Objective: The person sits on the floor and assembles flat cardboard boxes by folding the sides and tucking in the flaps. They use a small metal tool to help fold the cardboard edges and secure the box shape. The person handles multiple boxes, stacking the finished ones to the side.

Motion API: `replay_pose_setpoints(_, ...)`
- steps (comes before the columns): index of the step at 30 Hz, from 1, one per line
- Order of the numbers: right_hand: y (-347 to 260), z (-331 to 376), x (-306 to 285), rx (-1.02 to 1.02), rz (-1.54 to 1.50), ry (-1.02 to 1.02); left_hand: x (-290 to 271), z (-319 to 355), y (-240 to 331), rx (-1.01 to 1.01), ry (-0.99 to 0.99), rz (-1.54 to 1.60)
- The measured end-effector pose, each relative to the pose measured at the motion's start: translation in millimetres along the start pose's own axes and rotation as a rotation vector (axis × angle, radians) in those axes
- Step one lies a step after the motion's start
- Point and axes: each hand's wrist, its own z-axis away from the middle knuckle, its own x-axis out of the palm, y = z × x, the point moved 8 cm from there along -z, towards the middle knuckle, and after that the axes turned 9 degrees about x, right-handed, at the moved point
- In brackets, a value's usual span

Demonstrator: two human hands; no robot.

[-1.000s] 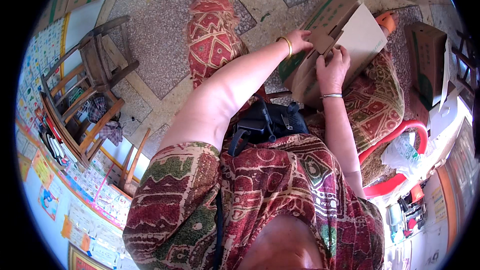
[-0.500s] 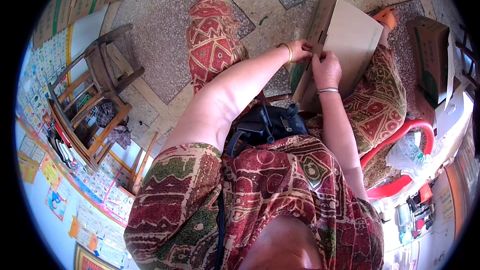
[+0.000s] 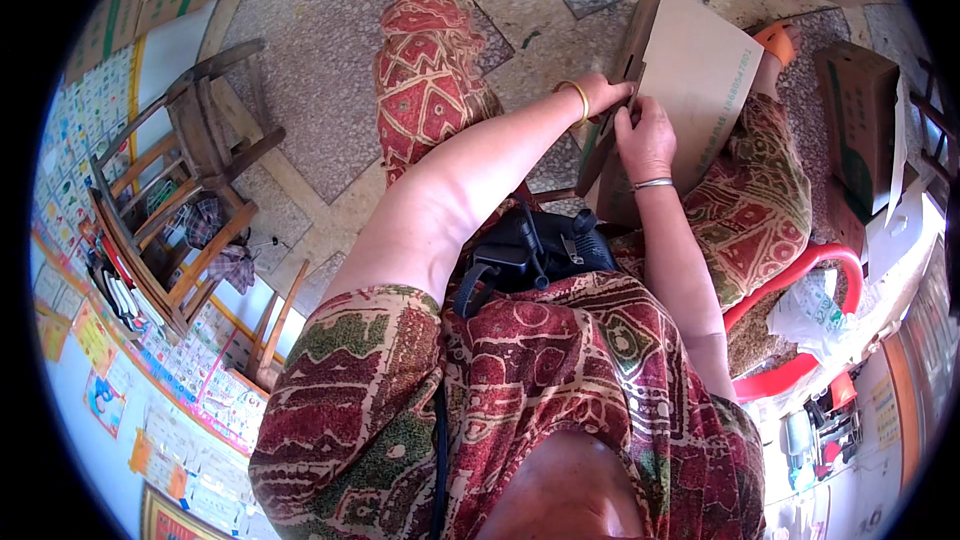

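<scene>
A brown cardboard box [image 3: 700, 70] with green print stands tilted between my legs, leaning against my right leg. My left hand [image 3: 605, 96], with a gold bangle on its wrist, has its fingers closed at the box's left edge, where the flaps meet. Close beside it, my right hand [image 3: 648, 138], wearing a silver bangle, pinches the same edge with thumb and bent fingers. The fingertips of both hands nearly meet there. What lies under them along the edge is partly hidden, and the inside of the box does not show.
A wooden chair [image 3: 205, 130] stands at the left. More cardboard boxes [image 3: 862, 110] are at the right, with others at the top corners. Near my right side are a red ring-shaped rim [image 3: 850, 275] and a white plastic bag [image 3: 812, 308]. A black bag [image 3: 540, 245] rests at my waist.
The box has turned slightly, so less of its green-printed left side shows. Both hands have shifted a little along its edge, my right hand slightly up and left.
</scene>
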Motion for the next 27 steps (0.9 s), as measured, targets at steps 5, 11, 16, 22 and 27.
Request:
replay_pose_setpoints(5,-1,2,1,-0.009,0.025,-0.002,-2,7,14,-0.036,-0.049,0.031)
replay_pose_setpoints(11,-9,4,6,0.016,0.122,-0.087,-5,8,21,-0.048,-0.185,-0.211)
replay_pose_setpoints(16,-27,7,16,-0.090,0.155,-0.109,-18,11,23,-0.046,-0.281,-0.677)
replay_pose_setpoints(22,-35,-10,15,-0.277,0.066,-0.070,-48,41,58,0.187,-0.103,-0.599)
replay_pose_setpoints(27,-76,-27,-13,-0.458,0.067,-0.070,-70,71,86,0.156,-0.021,-0.061)
